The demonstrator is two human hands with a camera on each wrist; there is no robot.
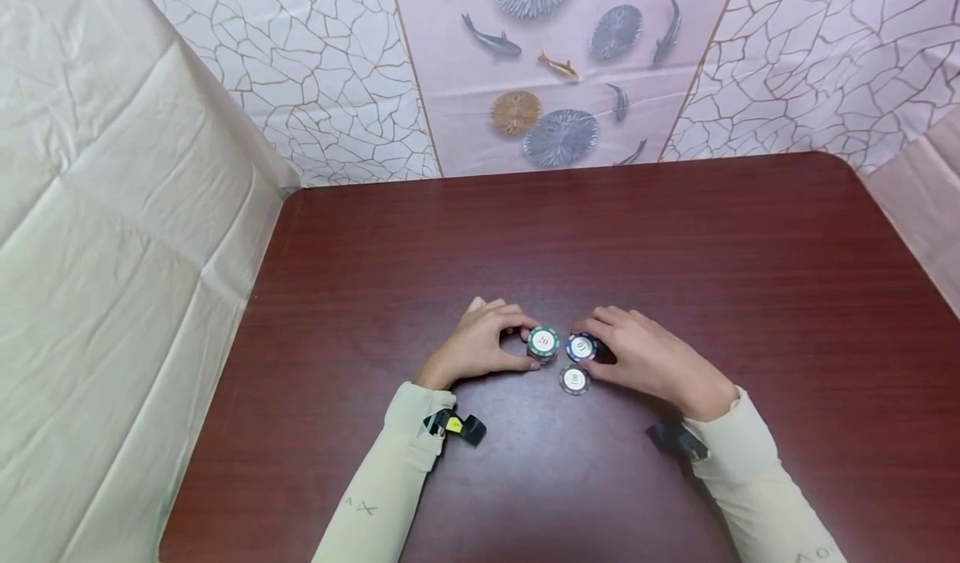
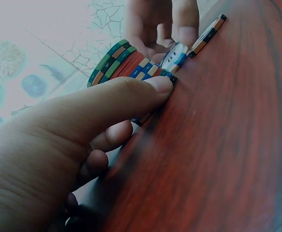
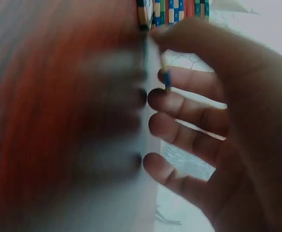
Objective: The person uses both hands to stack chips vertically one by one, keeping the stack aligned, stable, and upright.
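Observation:
My left hand (image 1: 476, 340) holds a stack of poker chips (image 1: 543, 343) between thumb and fingers, standing on the table. A green-edged chip marked 20 tops it. In the left wrist view the stack (image 2: 131, 65) shows green, red and blue layers, its lower part partly behind my thumb. Just right of the stack, my right hand (image 1: 656, 361) pinches a blue poker chip (image 1: 581, 347) between thumb and fingertips. Edge-on in the right wrist view, this blue chip (image 3: 166, 79) is partly hidden by my thumb. A grey poker chip (image 1: 575, 380) lies flat nearer me, beside my right thumb.
The dark red-brown wooden table (image 1: 420, 246) spreads around both hands. Behind it hangs a patterned cloth (image 1: 555, 72) with fish and round leaves. A pale cloth (image 1: 135, 238) drapes along the left side. Both wrists carry small black devices (image 1: 457, 425).

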